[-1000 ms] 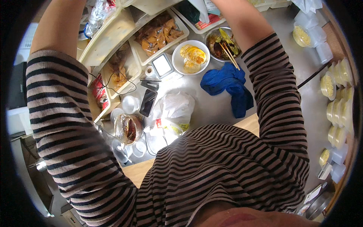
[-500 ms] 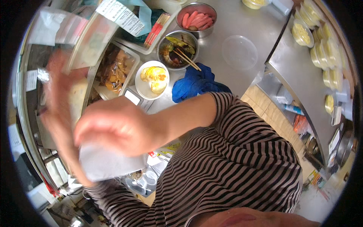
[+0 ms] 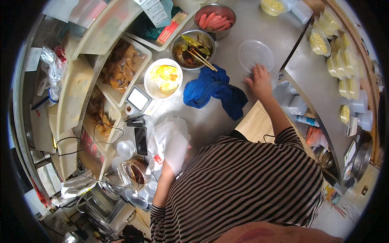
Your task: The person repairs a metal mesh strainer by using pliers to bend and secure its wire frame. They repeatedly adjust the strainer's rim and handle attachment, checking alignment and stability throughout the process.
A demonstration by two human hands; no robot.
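My right hand (image 3: 260,83) is at the counter's right side, fingers spread. Its fingertips are at the near rim of a clear round lid (image 3: 256,54), which lies flat. Low in the middle, my left hand is mostly covered by a thin white sheet (image 3: 178,152) that it holds; its fingers are hidden and the sheet is blurred. Just left of it is a white plastic bag (image 3: 162,133). Between my hands and farther off lies a crumpled blue cloth (image 3: 214,91). Left of the cloth stands a white bowl (image 3: 181,83) with fried egg (image 3: 164,77) in it.
Behind the cloth are a steel bowl (image 3: 173,50) with chopsticks (image 3: 202,59) and a steel bowl of pink sausages (image 3: 214,22). A small scale (image 3: 139,99), a dark phone (image 3: 141,141) and bins of packets (image 3: 125,67) stand left. Filled clear tubs (image 3: 342,60) line the far right.
My right hand has swung from the left side across to the clear lid. My left hand has come down from the bins toward my body with the white sheet.
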